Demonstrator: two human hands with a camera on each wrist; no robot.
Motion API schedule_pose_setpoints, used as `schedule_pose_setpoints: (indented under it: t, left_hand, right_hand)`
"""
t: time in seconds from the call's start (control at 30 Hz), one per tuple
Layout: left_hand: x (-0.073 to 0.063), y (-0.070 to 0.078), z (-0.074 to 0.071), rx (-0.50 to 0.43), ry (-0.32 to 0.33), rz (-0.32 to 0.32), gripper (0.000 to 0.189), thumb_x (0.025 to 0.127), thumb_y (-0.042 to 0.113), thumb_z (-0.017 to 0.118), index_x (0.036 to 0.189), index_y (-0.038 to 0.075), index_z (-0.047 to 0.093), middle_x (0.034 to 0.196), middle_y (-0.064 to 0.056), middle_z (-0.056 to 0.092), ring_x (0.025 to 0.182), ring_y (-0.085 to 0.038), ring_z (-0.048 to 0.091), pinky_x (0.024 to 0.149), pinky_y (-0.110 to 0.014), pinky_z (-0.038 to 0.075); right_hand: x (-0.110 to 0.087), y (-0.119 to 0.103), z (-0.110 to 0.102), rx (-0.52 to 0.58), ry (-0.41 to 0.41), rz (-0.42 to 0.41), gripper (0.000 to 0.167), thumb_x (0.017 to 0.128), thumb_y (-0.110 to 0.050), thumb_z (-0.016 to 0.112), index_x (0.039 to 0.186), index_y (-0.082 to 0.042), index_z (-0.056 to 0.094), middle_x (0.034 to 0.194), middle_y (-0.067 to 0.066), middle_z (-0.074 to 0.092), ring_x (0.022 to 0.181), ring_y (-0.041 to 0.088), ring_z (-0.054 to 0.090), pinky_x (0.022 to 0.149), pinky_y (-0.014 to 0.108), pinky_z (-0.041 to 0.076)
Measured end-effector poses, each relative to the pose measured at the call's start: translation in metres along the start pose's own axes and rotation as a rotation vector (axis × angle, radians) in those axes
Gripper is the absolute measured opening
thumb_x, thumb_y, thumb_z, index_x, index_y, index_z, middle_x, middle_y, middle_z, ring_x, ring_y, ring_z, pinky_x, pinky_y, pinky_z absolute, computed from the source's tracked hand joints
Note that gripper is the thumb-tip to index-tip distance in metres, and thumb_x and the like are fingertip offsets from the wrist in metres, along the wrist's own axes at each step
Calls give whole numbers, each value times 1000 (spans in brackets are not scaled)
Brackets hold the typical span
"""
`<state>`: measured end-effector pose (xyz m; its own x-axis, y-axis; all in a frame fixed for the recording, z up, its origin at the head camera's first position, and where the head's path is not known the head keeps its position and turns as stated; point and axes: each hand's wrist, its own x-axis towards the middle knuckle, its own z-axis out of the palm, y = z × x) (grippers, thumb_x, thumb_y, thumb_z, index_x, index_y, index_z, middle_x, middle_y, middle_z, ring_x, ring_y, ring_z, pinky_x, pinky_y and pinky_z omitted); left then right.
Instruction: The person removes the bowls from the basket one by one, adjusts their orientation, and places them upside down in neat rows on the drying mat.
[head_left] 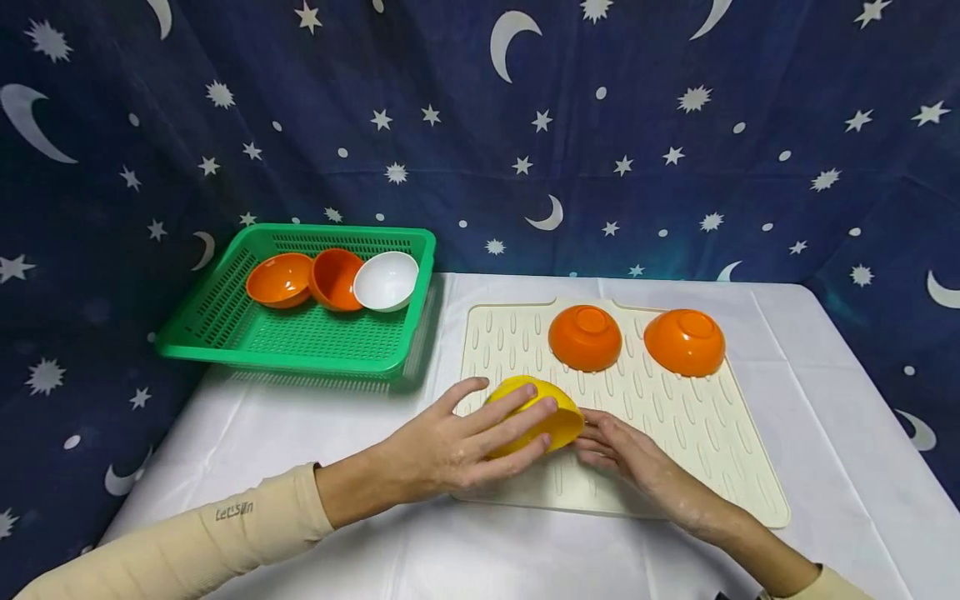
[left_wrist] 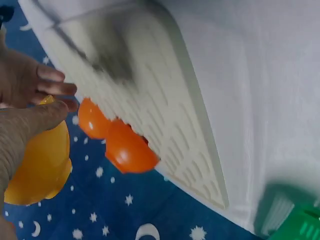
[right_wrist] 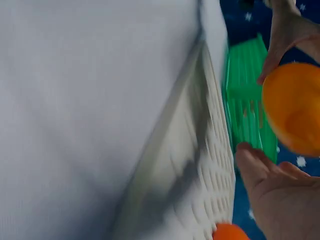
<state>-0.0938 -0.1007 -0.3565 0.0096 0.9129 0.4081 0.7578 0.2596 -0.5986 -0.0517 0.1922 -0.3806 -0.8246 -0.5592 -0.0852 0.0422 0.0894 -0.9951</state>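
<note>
The yellow bowl (head_left: 558, 423) is up in the person's hands, over the left front part of the mat (head_left: 697, 425), tilted on its side with its mouth turned toward the right. The left hand (head_left: 465, 446) holds it from the left: the fingers are spread apart and bent over the outside, and the thumb is set well away from them on the far side. The right hand (head_left: 637, 458) is open, its fingers fairly straight and close together, at the right edge of the rim; whether the fingertips touch the bowl I cannot tell. It has hold of nothing.

Behind the bowl, 2 orange bowls (head_left: 585, 339) stand upside down on the mat, side by side with a narrow gap. The mat is cream, with raised oval ridges.

To the left, well apart from those bowls, is a green basket (head_left: 285, 362) with slotted walls. It holds 3 more bowls in a row near its back: 2 orange, then 1 white bowl (head_left: 386, 283) at the right end. The basket and mat are on a white cloth (head_left: 420, 550). A dark blue curtain (head_left: 450, 83) with pale moons and stars hangs behind. The left sleeve (head_left: 187, 533) is beige with dark lettering.
</note>
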Motion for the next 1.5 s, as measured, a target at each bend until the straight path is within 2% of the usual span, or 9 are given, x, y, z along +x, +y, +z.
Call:
schedule_pose_setpoints:
  t: [0.13, 0.43, 0.77, 0.93, 1.07, 1.17, 1.23, 1.37, 1.5]
  left_hand:
    - [2, 9, 5, 18, 34, 81, 38, 103, 17, 56, 141, 19, 53, 153, -10, 47, 140, -27, 44, 101, -49, 46]
    - [-9, 19, 4, -34, -154, 154, 56, 100, 10, 60, 151, 19, 37, 163, -8, 31, 149, -28, 28, 106, -49, 42]
    - [-15, 18, 8, -71, -88, 135, 63, 103, 14, 58, 158, 18, 27, 162, -13, 30, 150, -30, 26, 113, -53, 35]
    - [-16, 15, 7, -336, -155, -164, 93, 90, 41, 78, 159, 15, 21, 164, -17, 21, 150, -33, 24, 116, -50, 30]
    - [-9, 12, 3, -762, -194, -668, 127, 68, 67, 85, 159, 9, 20, 164, -11, 22, 142, -25, 38, 110, -45, 41]
    - [-6, 7, 3, -1090, -209, -1040, 115, 75, 61, 83, 160, 11, 25, 159, -4, 34, 134, -20, 46, 105, -46, 45]
    - [-8, 1, 7, -1291, -191, -1191, 98, 85, 51, 80, 159, 11, 29, 155, -5, 40, 134, -22, 46, 105, -48, 44]
    - [-14, -8, 22, -1610, -129, -1290, 88, 91, 33, 78, 158, 4, 29, 155, -13, 39, 130, -30, 50, 107, -46, 44]
    - [-17, -13, 38, -1705, -132, -1311, 87, 89, 25, 81, 158, 4, 31, 157, -12, 38, 118, -32, 61, 102, -42, 49]
  right_hand:
    - [8, 5, 7, 183, -101, 32, 63, 113, -35, 19, 155, 12, 19, 157, 29, 29, 138, 27, 46, 108, 33, 40]
    - [16, 15, 17, 301, -162, 103, 63, 111, -30, 33, 154, 14, 19, 153, 24, 34, 133, 27, 48, 108, 36, 42]
    - [17, 17, 22, 312, -167, 40, 58, 112, -25, 32, 154, 13, 21, 149, 24, 41, 133, 28, 50, 108, 40, 42]
    - [19, 16, 23, 314, -74, 2, 58, 111, -21, 36, 152, 16, 20, 152, 27, 36, 132, 26, 52, 108, 44, 41]
    - [25, 11, 23, 238, 85, -22, 59, 109, -22, 45, 151, 14, 25, 147, 27, 42, 127, 18, 56, 105, 39, 43]
    - [32, 10, 21, 108, 206, -47, 58, 106, -20, 53, 152, 9, 30, 144, 26, 48, 124, 17, 58, 102, 31, 47]
    - [39, 11, 18, 20, 257, -59, 60, 104, -17, 59, 152, 6, 32, 145, 25, 49, 126, 23, 57, 100, 27, 47]
    - [56, 14, 11, -133, 279, -69, 70, 98, -19, 71, 153, 1, 33, 152, 21, 42, 137, 33, 46, 105, 27, 42]
    - [70, 16, 7, -168, 255, -86, 76, 94, -21, 76, 154, -2, 33, 157, 17, 35, 143, 33, 38, 108, 28, 37]
